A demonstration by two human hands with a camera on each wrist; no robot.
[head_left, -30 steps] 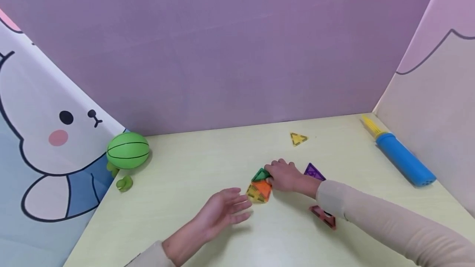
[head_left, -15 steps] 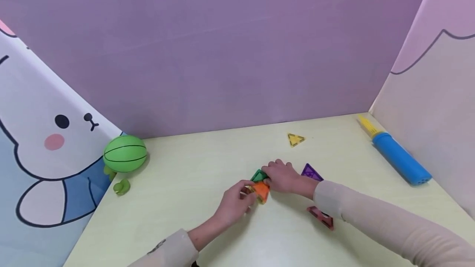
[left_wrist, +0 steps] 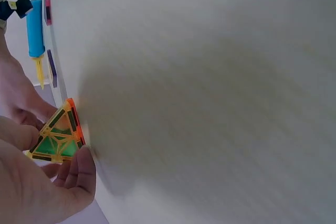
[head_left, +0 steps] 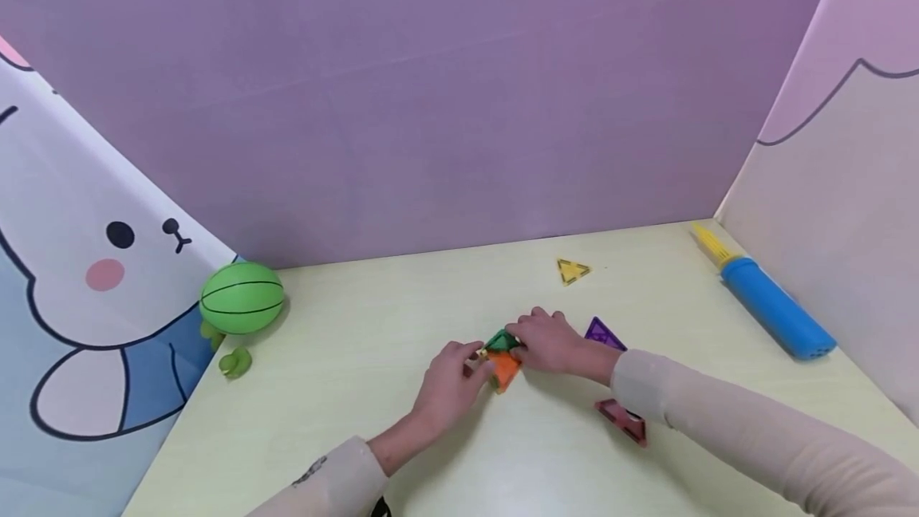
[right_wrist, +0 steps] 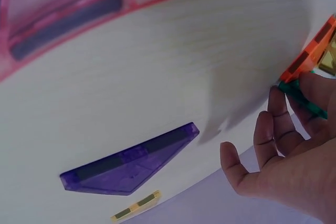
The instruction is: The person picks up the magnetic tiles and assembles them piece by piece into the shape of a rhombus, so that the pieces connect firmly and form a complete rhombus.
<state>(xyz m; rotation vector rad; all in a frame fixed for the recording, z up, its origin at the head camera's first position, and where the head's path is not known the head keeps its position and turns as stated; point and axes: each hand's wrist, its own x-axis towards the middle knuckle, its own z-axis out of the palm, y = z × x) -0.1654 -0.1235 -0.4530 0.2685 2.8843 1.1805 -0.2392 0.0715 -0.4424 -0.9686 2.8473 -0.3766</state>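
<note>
My left hand (head_left: pixel 448 389) pinches a yellow triangular magnetic tile (left_wrist: pixel 61 139) between thumb and fingers, and the tile stands tilted up off the table. Through it, in the left wrist view, green shows. At its lower edge lies an orange magnetic tile (head_left: pixel 505 370). A green magnetic tile (head_left: pixel 500 341) sits just behind the orange one, raised at an angle. My right hand (head_left: pixel 549 343) pinches this green tile with thumb and index finger, while its other fingers spread loosely in the right wrist view. How the tile edges join is partly hidden by the fingers.
Beyond the right hand lie a purple tile (head_left: pixel 605 333) and a flat yellow triangle tile (head_left: pixel 573 270). A pink tile (head_left: pixel 621 422) is beneath the right forearm. A blue pump (head_left: pixel 778 307) lies right; a green ball (head_left: pixel 242 297) and small green toy (head_left: pixel 235 362) are left.
My left hand has come in from the left and taken hold of the yellow tile by the orange one, tilting it up. The right hand stays at the green tile.
</note>
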